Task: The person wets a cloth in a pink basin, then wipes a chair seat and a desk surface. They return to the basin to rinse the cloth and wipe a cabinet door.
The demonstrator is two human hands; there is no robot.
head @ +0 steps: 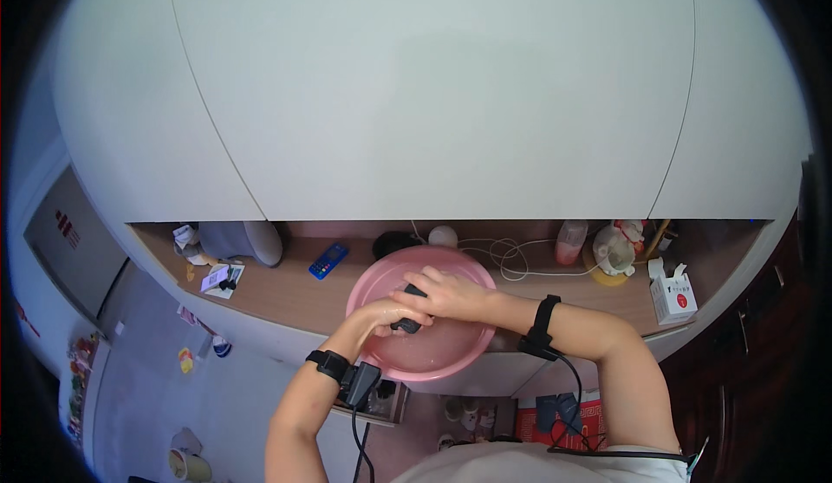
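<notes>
A round pink plastic basin (455,359) with water in it stands on the wooden shelf, its near edge reaching past the shelf's front. Over the basin, my left hand (390,315) is wet and curled around a dark, soft-looking item (407,325), whose material I cannot tell. My right hand (448,294) lies across the top of the same item, its fingers bent over it and close to my left hand. Part of the item is hidden by the fingers. Both wrists wear black straps with cables.
White cabinet doors (455,93) rise above the shelf (299,301). Left of the basin are a blue keypad device (329,260) and a grey rounded object (240,242). To the right lie a white cable (513,258), a bottle (571,242), a cat figurine (615,249) and a tissue box (673,297). An open drawer (393,411) is below.
</notes>
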